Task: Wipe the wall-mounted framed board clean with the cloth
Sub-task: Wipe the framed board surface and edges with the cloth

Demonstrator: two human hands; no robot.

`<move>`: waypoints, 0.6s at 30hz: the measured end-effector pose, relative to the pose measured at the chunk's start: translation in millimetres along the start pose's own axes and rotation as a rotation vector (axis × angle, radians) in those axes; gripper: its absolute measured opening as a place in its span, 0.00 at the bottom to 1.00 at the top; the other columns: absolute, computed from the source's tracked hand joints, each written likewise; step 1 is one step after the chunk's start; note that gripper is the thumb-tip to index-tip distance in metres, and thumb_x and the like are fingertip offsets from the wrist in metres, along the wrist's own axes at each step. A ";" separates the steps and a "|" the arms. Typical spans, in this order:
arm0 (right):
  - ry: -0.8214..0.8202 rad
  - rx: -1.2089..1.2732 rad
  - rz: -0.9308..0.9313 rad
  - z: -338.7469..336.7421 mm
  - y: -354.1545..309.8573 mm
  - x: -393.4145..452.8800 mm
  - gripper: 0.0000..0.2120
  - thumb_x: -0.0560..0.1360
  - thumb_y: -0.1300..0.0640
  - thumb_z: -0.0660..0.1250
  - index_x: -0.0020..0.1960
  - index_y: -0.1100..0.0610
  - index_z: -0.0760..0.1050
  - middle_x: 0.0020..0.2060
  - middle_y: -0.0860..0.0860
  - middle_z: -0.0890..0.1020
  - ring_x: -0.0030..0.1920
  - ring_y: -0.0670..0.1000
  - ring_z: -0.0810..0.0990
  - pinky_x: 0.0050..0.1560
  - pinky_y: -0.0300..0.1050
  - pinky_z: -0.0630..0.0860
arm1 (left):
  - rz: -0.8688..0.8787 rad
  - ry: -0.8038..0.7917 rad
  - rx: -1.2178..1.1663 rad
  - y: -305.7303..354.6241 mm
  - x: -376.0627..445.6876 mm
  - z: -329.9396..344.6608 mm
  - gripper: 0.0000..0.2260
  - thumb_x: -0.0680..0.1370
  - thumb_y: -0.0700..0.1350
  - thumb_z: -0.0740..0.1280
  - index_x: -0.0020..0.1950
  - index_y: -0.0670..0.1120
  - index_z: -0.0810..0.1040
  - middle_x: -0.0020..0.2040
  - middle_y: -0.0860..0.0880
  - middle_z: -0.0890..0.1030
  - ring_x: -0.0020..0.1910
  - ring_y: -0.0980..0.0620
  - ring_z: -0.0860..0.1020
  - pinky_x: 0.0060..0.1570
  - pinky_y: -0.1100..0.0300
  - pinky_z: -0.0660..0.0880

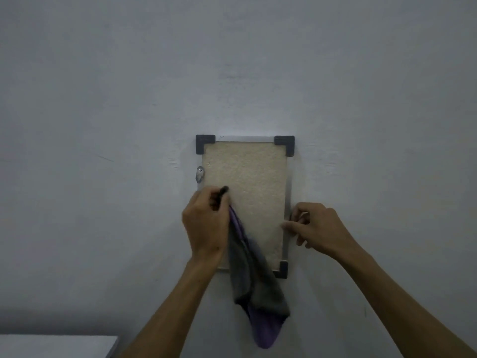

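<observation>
On the pale wall (pixel 103 99), framed board (pixel 245 192) hangs upright, portrait, beige rough-looking panel inside a thin silver frame. Dark grey corner caps (pixel 284 144) show at its top left, top right and bottom right; bottom-left corner hidden behind the left wrist and cloth. Small metal mounting clip (pixel 199 174) sits on the board's left edge, upper part, detail blurry.

Left hand (pixel 204 223) at the board's left edge, just below the clip, fingers curled closed around the top of the cloth (pixel 255 288), bunched end pressed to the panel. A dark bit pokes out above the knuckles, can't tell if it's cloth or something else. Cloth is grey and purple, hangs down from the fist across the board's lower left, past the bottom frame, over the wall below the board.

Right hand (pixel 317 228) at the board's right edge, lower half; fingers loosely bent, thumb and forefinger tips touching the frame edge, nothing else held. Whether they pinch the frame or just rest on it is unclear.

Far below-left of the board, a white surface (pixel 56 347) is cut off by the picture's edge. Lighting dim, whole view soft.
</observation>
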State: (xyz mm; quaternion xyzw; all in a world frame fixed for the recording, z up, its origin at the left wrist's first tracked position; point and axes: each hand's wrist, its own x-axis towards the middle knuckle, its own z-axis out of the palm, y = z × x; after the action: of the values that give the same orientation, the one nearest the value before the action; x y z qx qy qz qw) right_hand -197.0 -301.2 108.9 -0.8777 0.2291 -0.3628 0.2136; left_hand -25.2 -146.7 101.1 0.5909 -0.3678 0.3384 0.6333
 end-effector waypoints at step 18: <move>0.058 0.095 0.021 1.5 2.3 -3.1 0.08 0.71 0.48 0.77 0.39 0.52 0.82 0.30 0.48 0.85 0.29 0.44 0.84 0.32 0.43 0.84 | 0.064 -0.100 0.020 20.8 7.2 13.0 0.05 0.77 0.44 0.73 0.51 0.45 0.83 0.45 0.50 0.83 0.42 0.57 0.81 0.44 0.72 0.77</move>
State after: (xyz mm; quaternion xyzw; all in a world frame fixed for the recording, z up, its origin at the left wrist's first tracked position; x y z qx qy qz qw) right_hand -198.4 -301.0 105.0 -0.8531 0.2271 -0.3963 0.2520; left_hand -40.5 -158.3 118.2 0.6014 -0.4144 0.3322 0.5968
